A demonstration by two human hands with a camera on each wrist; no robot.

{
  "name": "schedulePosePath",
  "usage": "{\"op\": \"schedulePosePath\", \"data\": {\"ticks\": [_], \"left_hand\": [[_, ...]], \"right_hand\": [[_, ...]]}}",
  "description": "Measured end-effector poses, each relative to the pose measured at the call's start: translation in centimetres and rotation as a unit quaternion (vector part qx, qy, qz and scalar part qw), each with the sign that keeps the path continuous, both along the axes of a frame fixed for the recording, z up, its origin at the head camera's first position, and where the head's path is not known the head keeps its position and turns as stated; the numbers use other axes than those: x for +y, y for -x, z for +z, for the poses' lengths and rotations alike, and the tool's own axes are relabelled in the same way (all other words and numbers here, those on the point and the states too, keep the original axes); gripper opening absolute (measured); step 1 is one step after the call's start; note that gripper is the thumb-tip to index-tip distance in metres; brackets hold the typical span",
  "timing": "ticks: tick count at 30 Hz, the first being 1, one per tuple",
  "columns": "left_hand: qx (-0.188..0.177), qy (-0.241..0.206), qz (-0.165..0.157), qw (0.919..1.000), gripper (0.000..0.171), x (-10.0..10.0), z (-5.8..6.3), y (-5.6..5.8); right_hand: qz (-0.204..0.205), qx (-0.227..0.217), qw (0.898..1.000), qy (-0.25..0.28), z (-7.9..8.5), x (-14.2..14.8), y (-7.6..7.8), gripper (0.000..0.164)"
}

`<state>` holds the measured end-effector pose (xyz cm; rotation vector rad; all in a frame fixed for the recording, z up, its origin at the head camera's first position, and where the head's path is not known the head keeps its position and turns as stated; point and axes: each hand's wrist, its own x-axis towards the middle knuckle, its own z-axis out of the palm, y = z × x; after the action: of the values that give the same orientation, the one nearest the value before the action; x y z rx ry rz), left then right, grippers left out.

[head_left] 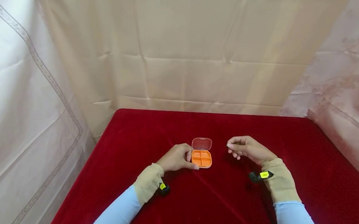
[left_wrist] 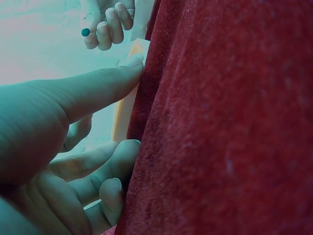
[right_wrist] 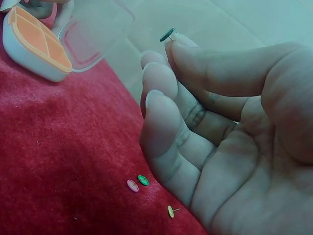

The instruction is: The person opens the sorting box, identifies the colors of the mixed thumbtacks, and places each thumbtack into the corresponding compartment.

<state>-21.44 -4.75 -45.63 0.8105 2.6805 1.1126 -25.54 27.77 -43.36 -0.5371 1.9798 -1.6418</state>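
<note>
A small pill box (head_left: 201, 157) with a white outside and orange, divided inside lies on the red cloth, its clear lid (head_left: 202, 143) folded back. My left hand (head_left: 177, 158) holds the box at its left side, thumb along the near edge and fingers farther back. To the right of the box, my right hand (head_left: 251, 149) is raised over the cloth. Its thumb and forefinger pinch a dark green thumbtack (right_wrist: 167, 35) by the pin, flat head outward. No tack shows in the visible compartments.
Below the right hand lie a pink thumbtack (right_wrist: 132, 185), a green thumbtack (right_wrist: 143, 180) and a yellow thumbtack (right_wrist: 170, 211) on the cloth. The red-covered table (head_left: 156, 126) ends at a beige curtain (head_left: 195, 58) behind, with pale drapes at both sides.
</note>
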Motion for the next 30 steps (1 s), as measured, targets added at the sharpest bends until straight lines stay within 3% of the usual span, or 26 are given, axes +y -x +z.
{"op": "schedulePosePath", "data": {"ticks": [10, 30], "left_hand": [[0.017, -0.003, 0.001, 0.9998, 0.044, -0.29, -0.12, 0.25], [0.01, 0.0, 0.0, 1.0, 0.044, -0.01, -0.43, 0.14]], "right_hand": [[-0.003, 0.005, 1.0, -0.02, 0.43, -0.74, 0.18, 0.045], [-0.004, 0.004, 0.999, -0.037, 0.12, -0.8, -0.19, 0.046]]}}
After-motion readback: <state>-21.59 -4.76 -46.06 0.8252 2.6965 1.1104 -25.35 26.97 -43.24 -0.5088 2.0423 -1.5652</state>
